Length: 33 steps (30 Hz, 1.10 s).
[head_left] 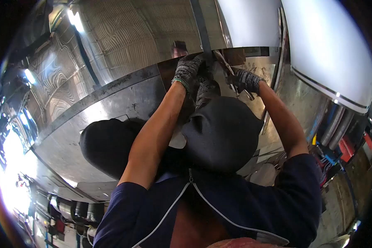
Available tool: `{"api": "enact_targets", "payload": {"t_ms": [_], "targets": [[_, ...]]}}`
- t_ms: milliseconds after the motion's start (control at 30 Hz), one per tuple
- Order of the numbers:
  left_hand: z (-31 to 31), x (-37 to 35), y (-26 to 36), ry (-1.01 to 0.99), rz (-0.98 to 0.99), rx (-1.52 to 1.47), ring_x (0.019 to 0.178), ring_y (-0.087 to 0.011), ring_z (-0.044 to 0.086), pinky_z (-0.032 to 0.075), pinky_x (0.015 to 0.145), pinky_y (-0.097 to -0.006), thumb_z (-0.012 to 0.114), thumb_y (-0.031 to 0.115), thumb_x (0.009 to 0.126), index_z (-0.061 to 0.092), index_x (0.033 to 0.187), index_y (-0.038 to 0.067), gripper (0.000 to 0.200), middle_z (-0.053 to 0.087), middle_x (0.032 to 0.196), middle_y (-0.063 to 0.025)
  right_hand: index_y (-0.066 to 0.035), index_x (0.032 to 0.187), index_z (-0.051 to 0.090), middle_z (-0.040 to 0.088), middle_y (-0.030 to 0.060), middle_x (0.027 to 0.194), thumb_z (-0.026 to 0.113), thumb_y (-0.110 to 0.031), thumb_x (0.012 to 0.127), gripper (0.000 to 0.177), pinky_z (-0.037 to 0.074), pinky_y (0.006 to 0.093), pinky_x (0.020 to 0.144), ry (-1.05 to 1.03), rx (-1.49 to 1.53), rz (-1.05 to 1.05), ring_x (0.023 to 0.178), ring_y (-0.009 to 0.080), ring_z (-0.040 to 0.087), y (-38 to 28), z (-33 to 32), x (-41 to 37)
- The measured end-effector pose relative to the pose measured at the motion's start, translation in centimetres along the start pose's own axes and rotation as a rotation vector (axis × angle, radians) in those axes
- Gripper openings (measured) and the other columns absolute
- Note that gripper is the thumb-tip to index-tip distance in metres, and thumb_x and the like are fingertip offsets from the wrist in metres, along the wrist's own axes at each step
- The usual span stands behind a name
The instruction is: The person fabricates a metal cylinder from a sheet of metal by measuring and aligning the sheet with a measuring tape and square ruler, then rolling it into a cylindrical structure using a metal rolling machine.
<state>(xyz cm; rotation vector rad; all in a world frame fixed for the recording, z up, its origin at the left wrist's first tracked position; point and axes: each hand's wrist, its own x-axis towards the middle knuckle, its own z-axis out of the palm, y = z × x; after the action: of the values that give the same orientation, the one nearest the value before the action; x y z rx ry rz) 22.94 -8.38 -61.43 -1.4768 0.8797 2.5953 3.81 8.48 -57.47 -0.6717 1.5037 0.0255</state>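
My left hand (pixel 189 69), in a grey knitted glove, is closed at the lower edge of a large shiny metal sheet (pixel 124 45), beside a dark upright bar (pixel 200 25). Its fingertips are partly hidden, and I cannot tell exactly what they grip. My right hand (pixel 248 80), gloved the same way, is wrapped around metal pliers (pixel 224 62). The pliers' long end points up toward the sheet's edge, right of my left hand, and their silver handle ends stick out below my fingers. My dark-clad knees and a boot (pixel 208 91) are between and below my hands.
A curved metal band (pixel 107 89) runs along the sheet's foot above a grey metal surface (pixel 124 101). Two large white cylinders (pixel 330 49) stand at the upper right. Metal tubes (pixel 337 124) and a red object (pixel 346 149) lie at the right.
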Motion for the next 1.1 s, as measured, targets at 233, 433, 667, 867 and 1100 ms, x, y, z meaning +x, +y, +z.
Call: {"api": "enact_targets", "payload": {"t_ms": [233,433,667,867,1100], "targets": [[0.4,0.3,0.6,0.091,-0.122,-0.127,0.083,-0.0188,0.066,0.054,0.071,-0.0294,0.073,0.014,0.086,0.069,0.108,0.001,0.025,0.070,0.097,-0.0082,-0.002,0.104,0.068,0.069,0.0167,0.076,0.064,-0.023,0.087,0.028,0.052,0.0409,0.066,0.087,-0.455,-0.232,0.067,0.0265,0.066,0.0,-0.2,2.1],[1.3,-1.2,1.8,0.075,-0.119,-0.049,0.095,-0.0217,0.066,0.054,0.084,-0.0341,0.070,0.015,0.091,0.068,0.113,0.000,0.027,0.069,0.109,-0.0106,-0.002,0.092,0.067,0.067,0.0197,0.075,0.062,-0.040,0.091,0.038,0.051,0.0437,0.065,0.102,-0.278,-0.045,0.067,0.0300,0.065,-1.8,-1.1,2.4],[0.3,0.1,0.5,0.022,-0.124,-0.152,0.097,-0.0233,0.068,0.056,0.089,-0.0346,0.070,0.011,0.091,0.067,0.115,-0.004,0.028,0.070,0.109,-0.0124,-0.001,0.096,0.067,0.065,0.0236,0.075,0.062,-0.041,0.091,0.040,0.051,0.0463,0.067,0.174,-0.336,-0.152,0.068,0.0355,0.064,0.0,-0.5,3.8],[0.6,-0.1,0.3,0.020,-0.050,-0.173,0.084,-0.0176,0.069,0.057,0.076,-0.0294,0.075,0.016,0.087,0.071,0.111,-0.001,0.030,0.073,0.100,-0.0082,0.005,0.087,0.068,0.063,0.0202,0.068,0.054,-0.046,0.096,0.053,0.051,0.0430,0.067,0.300,-0.358,-0.249,0.064,0.0311,0.062,0.6,0.2,4.5],[0.6,-0.1,0.5,0.032,-0.082,-0.138,0.090,-0.0207,0.069,0.056,0.083,-0.0322,0.072,0.014,0.090,0.069,0.114,-0.002,0.029,0.072,0.106,-0.0104,-0.001,0.113,0.063,0.068,0.0243,0.086,0.063,-0.037,0.091,0.042,0.054,0.0449,0.069,0.343,-0.393,-0.083,0.074,0.0363,0.067,-0.5,0.3,5.0]]}}
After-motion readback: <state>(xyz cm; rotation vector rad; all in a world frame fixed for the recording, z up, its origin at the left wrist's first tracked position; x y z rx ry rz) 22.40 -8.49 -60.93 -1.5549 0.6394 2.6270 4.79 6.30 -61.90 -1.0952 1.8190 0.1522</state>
